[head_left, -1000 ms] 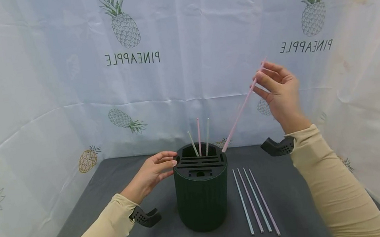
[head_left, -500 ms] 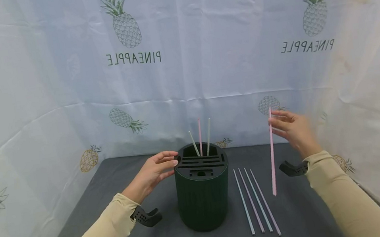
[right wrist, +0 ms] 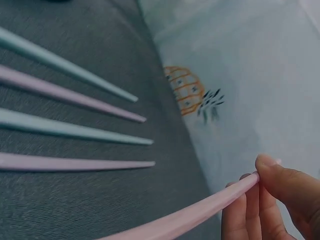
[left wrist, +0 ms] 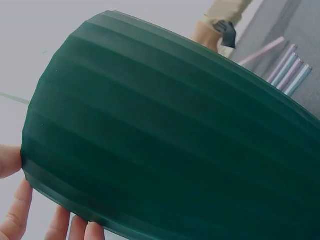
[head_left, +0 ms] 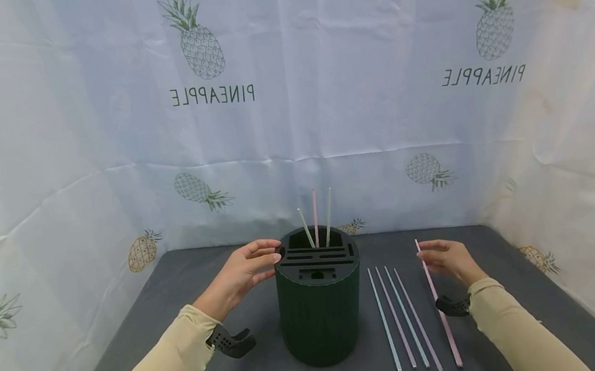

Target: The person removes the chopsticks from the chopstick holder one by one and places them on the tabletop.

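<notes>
Pink stick [head_left: 443,317] in pinch of right hand [head_left: 450,258], four sticks [right wrist: 65,127] beside, left hand [head_left: 240,276] relaxed against one holder [head_left: 322,323]

A slim, tapering pale-pink stick [head_left: 450,341] is pinched near its thin tip by the right hand [head_left: 451,260], its thicker end pointing toward the person. Left of that grip, two light-blue sticks [head_left: 385,324] and two lilac sticks [head_left: 419,323] lie alternating, side by side. A fluted, dark-green cylindrical holder [head_left: 322,320] stands upright at the left hand's [head_left: 238,275] fingertips, one pink stick [head_left: 315,217] and two pale-green sticks [head_left: 329,218] rising from its rear compartment.
</notes>
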